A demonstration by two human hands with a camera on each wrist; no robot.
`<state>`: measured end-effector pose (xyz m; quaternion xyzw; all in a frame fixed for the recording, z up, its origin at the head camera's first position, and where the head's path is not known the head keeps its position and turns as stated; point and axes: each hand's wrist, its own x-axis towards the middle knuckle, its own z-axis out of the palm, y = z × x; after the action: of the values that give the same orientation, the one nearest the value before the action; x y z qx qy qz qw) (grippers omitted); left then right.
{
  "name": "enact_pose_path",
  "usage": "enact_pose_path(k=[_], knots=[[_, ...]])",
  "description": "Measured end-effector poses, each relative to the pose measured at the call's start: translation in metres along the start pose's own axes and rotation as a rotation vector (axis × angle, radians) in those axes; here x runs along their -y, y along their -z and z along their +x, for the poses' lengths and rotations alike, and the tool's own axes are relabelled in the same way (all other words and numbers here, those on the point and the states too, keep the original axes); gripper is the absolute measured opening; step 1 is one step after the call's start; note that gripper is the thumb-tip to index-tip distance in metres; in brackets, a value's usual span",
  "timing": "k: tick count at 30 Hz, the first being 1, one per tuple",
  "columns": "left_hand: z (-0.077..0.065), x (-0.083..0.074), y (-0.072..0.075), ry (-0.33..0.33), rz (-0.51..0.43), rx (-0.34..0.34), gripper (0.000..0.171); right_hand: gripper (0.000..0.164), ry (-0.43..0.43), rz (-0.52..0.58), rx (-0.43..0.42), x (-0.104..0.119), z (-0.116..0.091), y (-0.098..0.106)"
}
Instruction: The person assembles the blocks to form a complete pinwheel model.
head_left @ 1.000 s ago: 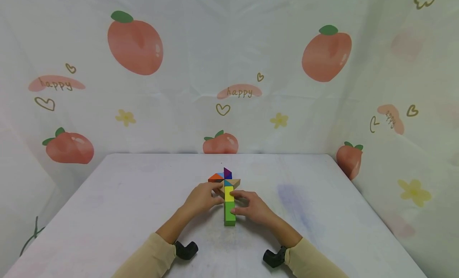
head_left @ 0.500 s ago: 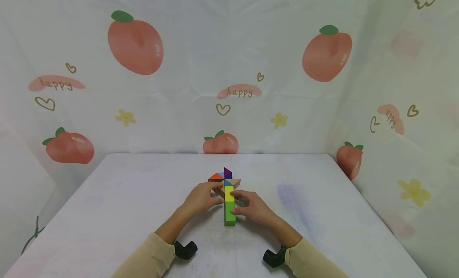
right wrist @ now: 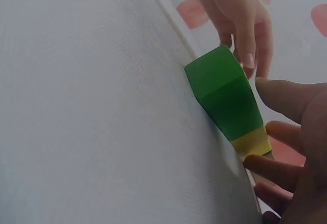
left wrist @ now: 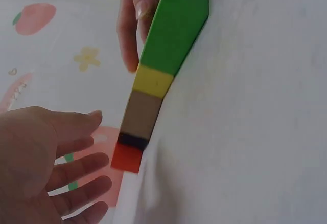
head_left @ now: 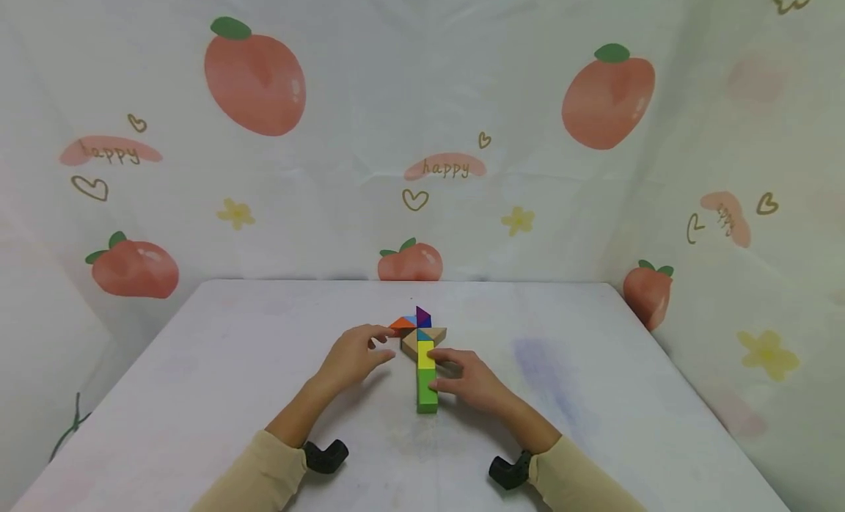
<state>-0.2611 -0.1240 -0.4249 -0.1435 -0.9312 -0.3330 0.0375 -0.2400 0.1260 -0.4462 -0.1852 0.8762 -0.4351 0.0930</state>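
Note:
Toy blocks form a line on the table, seen in the head view. Nearest is a long green block (head_left: 427,395), and a yellow block (head_left: 425,356) adjoins it. Beyond lie natural wood blocks (head_left: 409,345), a small blue triangle (head_left: 422,336), an orange triangular block (head_left: 404,323) and a purple triangular block (head_left: 422,315). My left hand (head_left: 352,358) hovers left of the row, apart from it, fingers spread and holding nothing. On the other side my right hand (head_left: 472,380) rests its index finger against the yellow block and its thumb against the green one.
The white table (head_left: 231,395) ends at a far edge before a backdrop cloth (head_left: 343,226) printed with peaches. Black wrist cameras (head_left: 326,457) sit at both cuffs. A dark green cord (head_left: 69,424) hangs beyond the table's left side.
My left hand has drawn back leftward from the blocks, uncovering the wood pieces. The right hand stays at the yellow and green blocks. The head view has shifted slightly.

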Motion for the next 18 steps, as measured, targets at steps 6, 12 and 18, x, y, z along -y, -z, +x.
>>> enact_pose_path(k=[6, 12, 18], knots=[[-0.003, 0.017, 0.011, -0.048, 0.012, -0.073, 0.036, 0.055, -0.021, -0.007, -0.020, -0.003, -0.004, 0.009], [-0.006, 0.035, 0.027, -0.098, 0.084, -0.131, 0.035, 0.052, -0.023, 0.039, -0.064, -0.011, -0.008, 0.022], [-0.012, 0.061, 0.047, -0.164, 0.195, -0.200, 0.044, 0.049, -0.035, -0.050, -0.143, -0.031, -0.020, 0.050]])
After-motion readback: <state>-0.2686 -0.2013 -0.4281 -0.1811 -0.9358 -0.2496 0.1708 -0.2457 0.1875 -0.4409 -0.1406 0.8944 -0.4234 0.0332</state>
